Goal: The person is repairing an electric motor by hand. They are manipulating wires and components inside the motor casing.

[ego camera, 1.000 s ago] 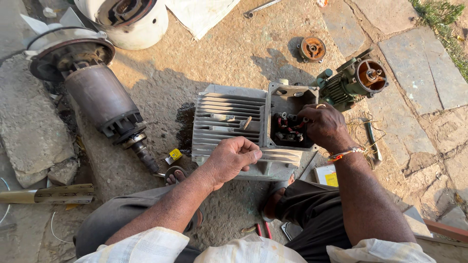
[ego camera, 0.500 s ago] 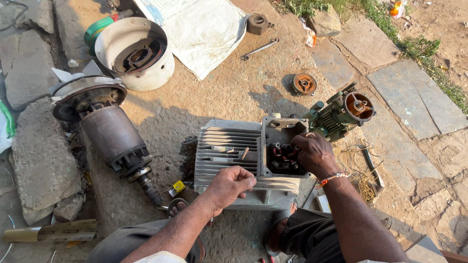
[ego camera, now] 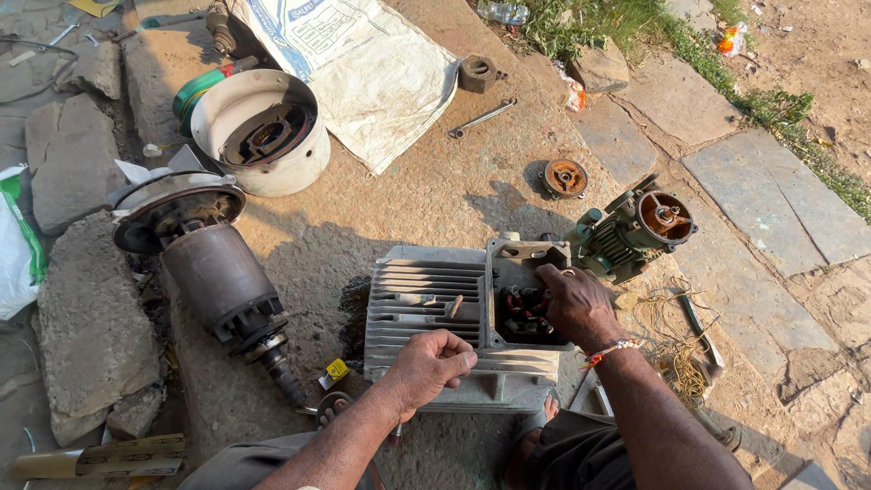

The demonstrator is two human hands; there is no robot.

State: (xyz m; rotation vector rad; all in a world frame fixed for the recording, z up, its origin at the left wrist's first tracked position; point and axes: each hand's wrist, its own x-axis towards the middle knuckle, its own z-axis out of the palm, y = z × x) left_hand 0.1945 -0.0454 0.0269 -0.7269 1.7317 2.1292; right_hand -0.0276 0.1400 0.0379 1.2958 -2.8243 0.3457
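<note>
A grey finned motor housing (ego camera: 426,295) lies on the ground in front of me. My left hand (ego camera: 428,365) rests curled on its near finned side, holding nothing I can see. My right hand (ego camera: 573,304) reaches into the open terminal box (ego camera: 517,263) at the housing's right end, fingers among red-tipped wires (ego camera: 522,304); whether it grips one is hidden. A thread band circles my right wrist.
A motor rotor with end cover (ego camera: 213,272) lies at left. A white round cover (ego camera: 263,132) and a printed sack (ego camera: 354,63) are behind. A small green motor (ego camera: 635,231), a rusty bearing cap (ego camera: 565,177), a spanner (ego camera: 481,118) and stone slabs (ego camera: 86,327) surround.
The camera has tilted up and back, so more ground behind shows. Both hands stay on the housing; the right hand still works in the terminal box.
</note>
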